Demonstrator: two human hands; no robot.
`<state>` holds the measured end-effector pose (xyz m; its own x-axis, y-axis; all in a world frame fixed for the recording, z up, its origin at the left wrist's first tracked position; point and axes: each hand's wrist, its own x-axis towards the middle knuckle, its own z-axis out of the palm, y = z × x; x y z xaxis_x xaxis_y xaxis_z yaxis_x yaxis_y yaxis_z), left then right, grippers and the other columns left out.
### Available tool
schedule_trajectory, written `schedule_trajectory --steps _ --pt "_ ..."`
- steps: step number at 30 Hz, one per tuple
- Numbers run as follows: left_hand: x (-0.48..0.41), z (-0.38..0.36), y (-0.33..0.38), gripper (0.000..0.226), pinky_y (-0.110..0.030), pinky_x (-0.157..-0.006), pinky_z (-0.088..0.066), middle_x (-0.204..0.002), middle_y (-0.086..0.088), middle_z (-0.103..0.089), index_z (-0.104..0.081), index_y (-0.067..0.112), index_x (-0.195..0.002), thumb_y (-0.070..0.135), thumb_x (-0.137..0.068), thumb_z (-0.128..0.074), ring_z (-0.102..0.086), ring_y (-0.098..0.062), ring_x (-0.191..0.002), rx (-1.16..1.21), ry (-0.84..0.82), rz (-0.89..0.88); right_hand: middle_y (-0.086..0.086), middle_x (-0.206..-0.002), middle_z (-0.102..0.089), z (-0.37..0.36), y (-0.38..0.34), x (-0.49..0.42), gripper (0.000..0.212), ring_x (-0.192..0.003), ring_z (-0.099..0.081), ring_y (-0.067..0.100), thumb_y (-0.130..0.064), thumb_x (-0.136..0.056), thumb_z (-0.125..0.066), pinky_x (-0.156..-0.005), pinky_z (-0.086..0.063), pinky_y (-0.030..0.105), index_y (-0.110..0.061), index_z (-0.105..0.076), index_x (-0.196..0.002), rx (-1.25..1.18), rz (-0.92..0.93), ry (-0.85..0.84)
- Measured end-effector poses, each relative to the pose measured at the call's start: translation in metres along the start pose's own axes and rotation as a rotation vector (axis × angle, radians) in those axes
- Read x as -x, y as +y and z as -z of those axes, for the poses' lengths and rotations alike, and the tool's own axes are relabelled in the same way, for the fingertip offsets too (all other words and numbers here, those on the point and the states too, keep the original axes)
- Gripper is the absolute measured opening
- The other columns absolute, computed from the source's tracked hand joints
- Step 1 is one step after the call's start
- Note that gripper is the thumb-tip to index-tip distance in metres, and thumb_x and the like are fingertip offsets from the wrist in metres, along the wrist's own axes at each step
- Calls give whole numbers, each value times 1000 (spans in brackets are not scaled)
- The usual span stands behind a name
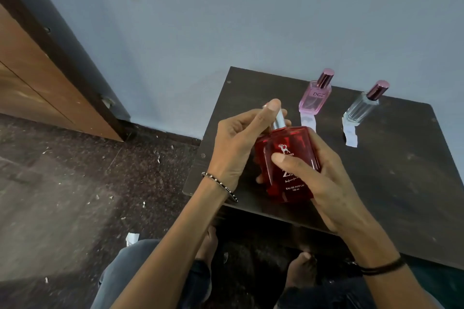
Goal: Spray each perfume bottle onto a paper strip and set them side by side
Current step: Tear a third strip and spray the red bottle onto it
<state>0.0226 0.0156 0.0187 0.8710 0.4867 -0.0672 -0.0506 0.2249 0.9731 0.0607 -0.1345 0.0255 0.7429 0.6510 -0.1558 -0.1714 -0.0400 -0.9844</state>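
A large red perfume bottle (288, 155) with white lettering is held above the near left part of the dark table (391, 163). My right hand (319, 178) grips its body, thumb across the label. My left hand (241, 140) curls round the silver sprayer (278, 120) at its top, thumb raised over it. At the back of the table stand a pink bottle (313, 96) and a clear ribbed bottle (361, 106), both with purple caps. A white paper strip (308, 121) lies in front of the pink one, another strip (350, 133) in front of the clear one.
A blue-grey wall rises behind the table. A wooden door with a dark frame (62, 57) stands at the left. The dark floor (75, 183) is littered with paper scraps, one larger scrap (131, 238) by my knee. My legs and feet are under the table edge.
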Motion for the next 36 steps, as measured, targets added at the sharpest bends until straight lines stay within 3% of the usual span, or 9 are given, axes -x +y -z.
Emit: schedule_trajectory --steps 3,9,14,19,25,27,29,33,36 --pt "0 -1 2 29 -26 -68 -60 -88 -12 -79 -78 0 -95 27 -92 -67 -73 -15 -75 -2 25 -7 10 -108 -76 1 1 1 44 -81 -78 36 -24 -80 -73 -74 -63 45 -23 -61 -122 47 -6 -6" --pt "0 -7 2 22 -31 -75 -62 -82 -11 -80 -80 2 -88 23 -91 -71 -76 -19 -79 2 135 -67 0 -118 -73 6 5 -3 47 -101 -75 28 -33 -81 -80 -93 -57 52 -38 -63 -125 202 73 42" --pt "1 -10 3 17 -26 -78 -61 -77 -5 -79 -81 13 -79 22 -90 -73 -76 -15 -79 -6 191 -97 -25 -115 -70 4 3 -2 48 -106 -69 1 -48 -77 -77 -92 -56 27 -58 -58 -119 385 161 97" --pt "1 -12 2 23 -25 -79 -61 -77 -5 -79 -82 10 -80 29 -89 -74 -74 -11 -78 -58 269 -102 -33 -107 -63 -7 2 3 56 -101 -60 -19 -48 -82 -74 -81 -45 -1 -49 -52 -133 604 238 210" --pt "1 -14 1 33 -41 -77 -59 -82 -27 -72 -79 4 -75 33 -89 -74 -66 -19 -71 -72 314 -113 -22 -114 -68 -14 8 6 59 -94 -68 -3 -42 -87 -72 -87 -53 10 -36 -52 -141 832 351 311" --pt "1 -13 3 35 -34 -77 -59 -80 -28 -72 -78 0 -75 31 -89 -74 -67 -20 -72 -67 306 -107 -36 -105 -59 -11 4 5 54 -95 -60 -20 -44 -85 -74 -78 -46 -2 -47 -49 -132 750 274 265" --pt "-1 -11 4 31 -26 -76 -60 -75 -17 -76 -79 3 -73 28 -89 -74 -73 -17 -73 -40 288 -81 -33 -101 -63 -7 -1 3 48 -97 -60 -21 -45 -82 -77 -79 -48 2 -53 -51 -121 588 148 194" --pt "1 -11 4 29 -35 -80 -62 -77 -8 -79 -79 6 -74 30 -89 -74 -77 -19 -79 3 242 -30 4 -99 -79 -8 -7 2 34 -82 -78 25 -26 -81 -81 -77 -64 41 -26 -69 -112 123 -66 101" --pt "-2 -7 8 28 -45 -88 -59 -84 -10 -80 -80 10 -80 34 -90 -71 -75 -21 -81 94 246 26 22 -96 -77 -4 -15 4 30 -68 -75 34 -17 -83 -72 -64 -61 37 -5 -71 -111 -140 -155 -37"
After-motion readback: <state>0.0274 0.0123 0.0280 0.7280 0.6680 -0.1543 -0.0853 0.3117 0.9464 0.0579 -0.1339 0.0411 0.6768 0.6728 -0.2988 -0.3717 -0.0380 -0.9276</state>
